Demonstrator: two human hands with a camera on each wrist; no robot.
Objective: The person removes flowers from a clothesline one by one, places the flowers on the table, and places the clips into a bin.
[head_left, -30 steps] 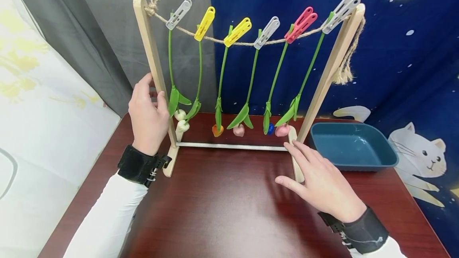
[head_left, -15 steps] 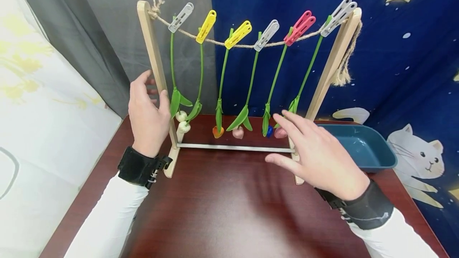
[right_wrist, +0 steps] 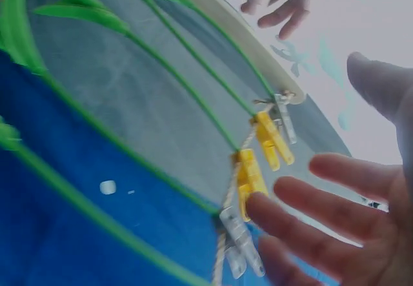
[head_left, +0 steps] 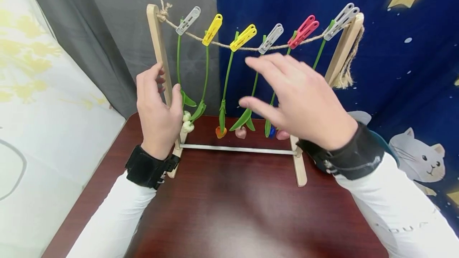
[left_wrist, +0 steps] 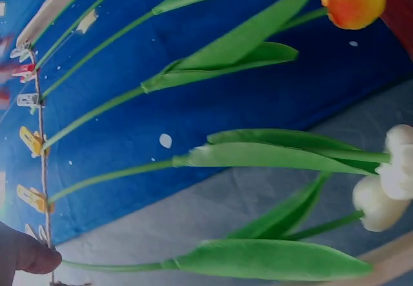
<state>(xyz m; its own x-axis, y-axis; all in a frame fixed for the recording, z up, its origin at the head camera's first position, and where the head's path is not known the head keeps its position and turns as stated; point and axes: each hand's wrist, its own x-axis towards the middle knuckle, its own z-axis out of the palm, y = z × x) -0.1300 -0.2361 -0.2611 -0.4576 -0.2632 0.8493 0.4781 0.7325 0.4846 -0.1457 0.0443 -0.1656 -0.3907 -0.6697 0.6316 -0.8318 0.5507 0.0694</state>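
Our left hand [head_left: 157,106] holds the wooden post [head_left: 160,57]. Our right hand [head_left: 297,98], fingers spread wide, reaches toward the pegs [head_left: 270,39]. All six flowers [head_left: 220,90] hang clipped; none is off.

no readable text, label, brand or number shows on anything in these views.

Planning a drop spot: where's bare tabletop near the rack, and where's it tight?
Bare: the dark red table in front of the wooden rack, between the two sleeves. Tight: under the rope, where tulip stems hang close together with narrow gaps; left hand grips the left post, and right hand hovers open before the pegs.
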